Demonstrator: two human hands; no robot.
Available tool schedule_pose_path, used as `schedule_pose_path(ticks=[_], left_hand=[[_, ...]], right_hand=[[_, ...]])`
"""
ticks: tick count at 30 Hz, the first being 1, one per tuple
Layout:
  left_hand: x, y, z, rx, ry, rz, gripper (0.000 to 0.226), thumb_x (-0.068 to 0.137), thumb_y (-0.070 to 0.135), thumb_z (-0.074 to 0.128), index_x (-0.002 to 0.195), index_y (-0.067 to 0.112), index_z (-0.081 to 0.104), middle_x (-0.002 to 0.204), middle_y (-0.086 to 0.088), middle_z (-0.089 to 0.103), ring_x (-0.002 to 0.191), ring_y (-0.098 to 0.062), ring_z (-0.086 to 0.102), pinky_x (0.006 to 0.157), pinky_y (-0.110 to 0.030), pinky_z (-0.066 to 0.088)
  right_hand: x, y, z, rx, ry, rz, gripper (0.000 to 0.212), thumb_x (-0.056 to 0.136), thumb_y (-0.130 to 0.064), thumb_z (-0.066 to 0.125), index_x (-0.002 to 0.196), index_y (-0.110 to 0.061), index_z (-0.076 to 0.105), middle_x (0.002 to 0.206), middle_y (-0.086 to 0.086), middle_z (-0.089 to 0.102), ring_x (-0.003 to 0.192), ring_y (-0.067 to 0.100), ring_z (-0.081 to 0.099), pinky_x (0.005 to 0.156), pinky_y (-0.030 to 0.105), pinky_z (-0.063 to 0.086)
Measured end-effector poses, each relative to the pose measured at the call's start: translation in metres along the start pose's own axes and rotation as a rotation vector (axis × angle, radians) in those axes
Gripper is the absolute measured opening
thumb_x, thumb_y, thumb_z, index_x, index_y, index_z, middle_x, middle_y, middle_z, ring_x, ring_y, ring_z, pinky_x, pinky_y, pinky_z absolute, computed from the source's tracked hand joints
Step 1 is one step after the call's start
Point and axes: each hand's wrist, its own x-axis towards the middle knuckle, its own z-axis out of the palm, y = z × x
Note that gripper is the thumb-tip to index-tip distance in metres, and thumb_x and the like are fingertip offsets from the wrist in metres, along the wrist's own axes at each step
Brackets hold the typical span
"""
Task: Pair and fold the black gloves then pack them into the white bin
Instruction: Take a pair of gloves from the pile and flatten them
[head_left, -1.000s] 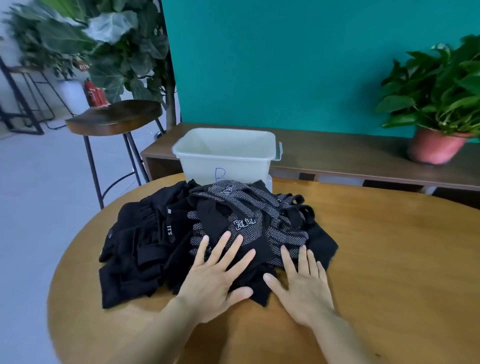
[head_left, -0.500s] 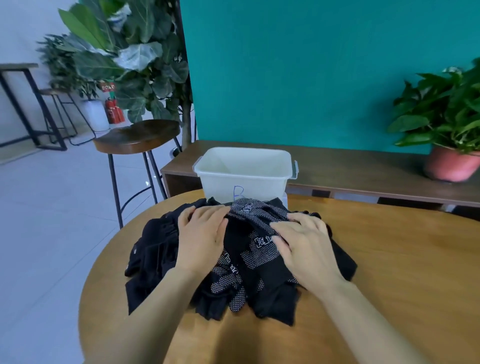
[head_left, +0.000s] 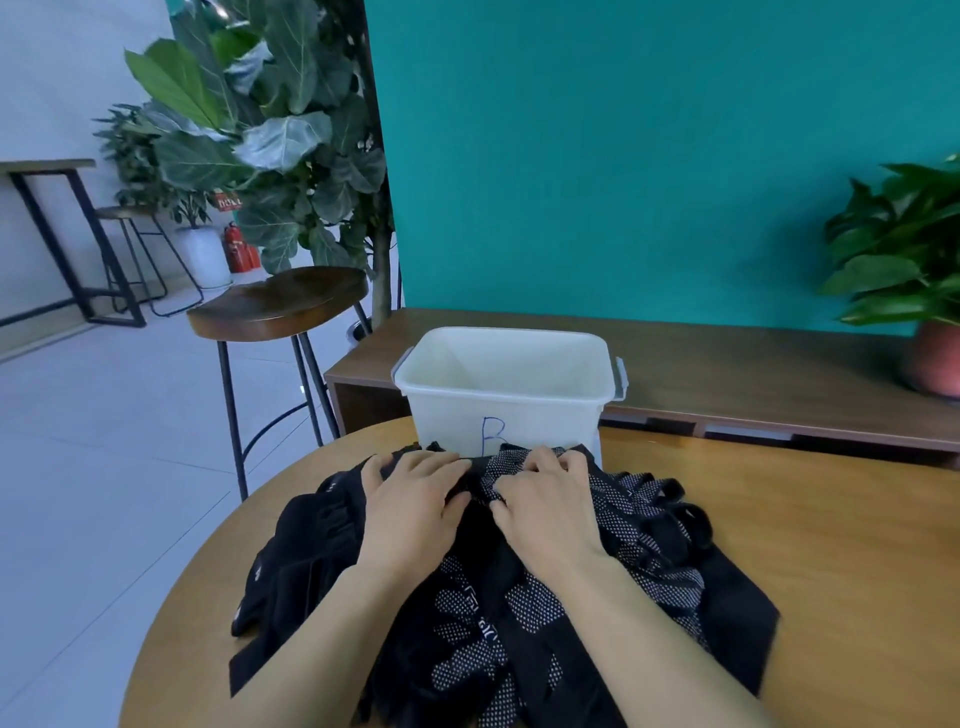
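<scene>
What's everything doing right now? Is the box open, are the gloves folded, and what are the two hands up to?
white bin, open, no lid, nothing seen inside
black gloves, loose unfolded heap on the table
left hand, lying on the heap, fingers bent, grip unclear
right hand, fingers curled round gloves at the heap's far edge

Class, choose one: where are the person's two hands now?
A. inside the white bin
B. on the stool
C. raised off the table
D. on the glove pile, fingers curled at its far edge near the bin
D: the left hand and right hand lie on the black gloves, just before the white bin.
</scene>
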Motion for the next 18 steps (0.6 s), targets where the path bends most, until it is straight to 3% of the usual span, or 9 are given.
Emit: schedule_pose_path(ticks=[2, 5, 8, 13, 18], left_hand=[[0.000, 0.003, -0.002, -0.006, 0.004, -0.001, 0.028, 0.086, 0.030, 0.072, 0.114, 0.032, 0.071, 0.122, 0.015, 0.067, 0.119, -0.012, 0.057, 0.104, -0.047, 0.022], [0.001, 0.011, -0.013, -0.024, 0.035, 0.011, 0.026, 0.087, 0.028, 0.070, 0.112, 0.031, 0.071, 0.120, 0.015, 0.068, 0.118, -0.013, 0.058, 0.100, -0.040, 0.016], [0.003, 0.018, -0.028, -0.046, 0.060, 0.010, 0.022, 0.088, 0.025, 0.069, 0.109, 0.032, 0.072, 0.116, 0.017, 0.069, 0.114, -0.012, 0.059, 0.099, -0.039, 0.015], [0.003, 0.037, -0.049, -0.041, 0.084, 0.014, 0.015, 0.090, 0.021, 0.067, 0.096, 0.034, 0.074, 0.101, 0.018, 0.072, 0.102, -0.012, 0.062, 0.095, -0.038, 0.017], [0.003, 0.059, -0.074, -0.116, 0.077, 0.033, 0.012, 0.094, 0.033, 0.062, 0.099, 0.036, 0.073, 0.104, 0.020, 0.070, 0.109, -0.005, 0.056, 0.098, -0.034, 0.016]], right_hand=[[-0.001, 0.004, 0.004, 0.009, 0.070, 0.027, 0.024, 0.067, -0.029, 0.078, 0.051, -0.027, 0.060, 0.047, -0.010, 0.055, 0.074, 0.017, 0.060, 0.073, 0.038, 0.025], [-0.005, 0.009, -0.009, 0.068, 0.099, 0.048, 0.025, 0.076, -0.020, 0.072, 0.056, -0.026, 0.059, 0.054, -0.012, 0.059, 0.082, 0.015, 0.060, 0.074, 0.035, 0.023], [-0.012, 0.014, -0.027, 0.140, 0.085, 0.045, 0.024, 0.096, -0.023, 0.051, 0.082, -0.024, 0.071, 0.082, -0.011, 0.068, 0.106, 0.009, 0.052, 0.080, 0.027, 0.014], [-0.027, 0.014, -0.060, 0.282, 0.102, 0.040, 0.031, 0.103, -0.027, 0.043, 0.099, -0.021, 0.073, 0.099, -0.007, 0.065, 0.114, 0.008, 0.046, 0.087, 0.020, 0.013], [-0.046, 0.010, -0.095, 0.264, -0.034, 0.084, 0.036, 0.100, -0.036, 0.045, 0.135, -0.029, 0.055, 0.125, -0.003, 0.058, 0.129, 0.010, 0.029, 0.105, 0.027, 0.013]])
